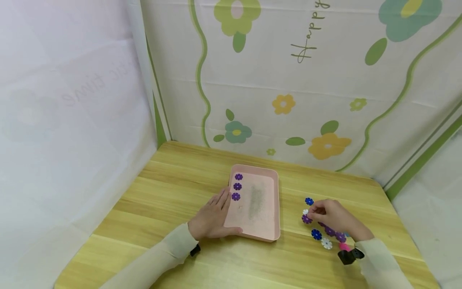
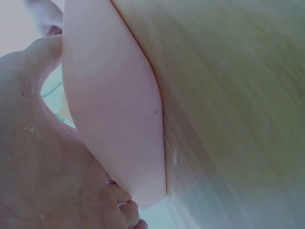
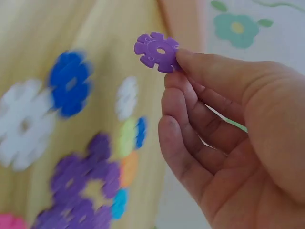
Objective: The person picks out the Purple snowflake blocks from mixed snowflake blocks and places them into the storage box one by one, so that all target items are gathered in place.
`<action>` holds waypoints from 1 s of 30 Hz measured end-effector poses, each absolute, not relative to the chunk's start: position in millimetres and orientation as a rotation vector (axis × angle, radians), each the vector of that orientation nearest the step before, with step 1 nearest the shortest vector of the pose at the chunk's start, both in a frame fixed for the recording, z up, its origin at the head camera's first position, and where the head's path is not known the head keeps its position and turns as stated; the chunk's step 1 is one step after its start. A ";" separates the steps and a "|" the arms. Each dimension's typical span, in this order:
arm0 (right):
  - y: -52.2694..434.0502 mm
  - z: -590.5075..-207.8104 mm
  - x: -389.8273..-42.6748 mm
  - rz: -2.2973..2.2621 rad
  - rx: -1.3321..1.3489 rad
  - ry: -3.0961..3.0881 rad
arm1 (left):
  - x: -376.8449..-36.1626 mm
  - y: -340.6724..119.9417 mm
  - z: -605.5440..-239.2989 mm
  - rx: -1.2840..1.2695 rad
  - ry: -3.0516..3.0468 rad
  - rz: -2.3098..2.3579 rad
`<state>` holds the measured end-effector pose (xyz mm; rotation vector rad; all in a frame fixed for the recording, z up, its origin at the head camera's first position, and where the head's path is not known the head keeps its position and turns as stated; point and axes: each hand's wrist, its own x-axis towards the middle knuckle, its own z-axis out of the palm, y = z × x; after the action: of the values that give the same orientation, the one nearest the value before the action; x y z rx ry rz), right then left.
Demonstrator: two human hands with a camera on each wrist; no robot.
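Right hand [image 1: 333, 217] in play, and it's a narrow pinch: thumb and fingertips on the rim of a purple flower piece [image 3: 152, 50]. Only the edge is covered, most of the face left showing, a grip that seems to suit so thin a disc. Around that hand, the loose ones: a purple cluster [image 1: 330, 231], a blue piece [image 1: 316, 234], a white piece [image 1: 326, 243], and a pink piece [image 1: 344, 247] half behind the wrist. They lie between the tray's right edge and the table's right edge, presumably to be handy for that side. Over to the left hand [image 1: 213, 216], fingers stretched along the left edge of the pink tray [image 1: 268, 216], thumb at the near edge; spanning that near-left corner, it looks to be steadying things. Inside, three purple pieces [image 1: 237, 186] file down the left edge from the far-left corner, neatly spaced. Beyond the far edge of the table [image 1: 180, 168], flowered cloth [image 1: 252, 72].
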<state>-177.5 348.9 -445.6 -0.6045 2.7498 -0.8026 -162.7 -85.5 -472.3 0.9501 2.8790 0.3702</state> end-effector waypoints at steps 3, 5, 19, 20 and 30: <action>333.4 -433.1 -180.5 -0.827 -0.599 2.728 | -162.6 -85.4 -470.3 0.940 2.869 0.363; 319.7 -425.5 -183.6 -0.850 -0.620 2.697 | -163.0 -85.6 -470.8 0.939 2.870 0.354; 206.3 -419.1 -225.4 -0.914 -0.860 2.543 | -162.1 -84.8 -471.6 0.917 2.864 0.355; 198.9 -420.5 -228.4 -0.916 -0.868 2.536 | -162.3 -84.8 -471.7 0.916 2.862 0.352; 145.3 -444.8 -247.3 -0.884 -0.833 2.525 | -163.9 -85.3 -471.4 0.932 2.865 0.332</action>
<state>-247.3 145.3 -444.8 -0.8329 2.5250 -0.8839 -163.9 -85.3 -471.4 0.9324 2.8645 0.3320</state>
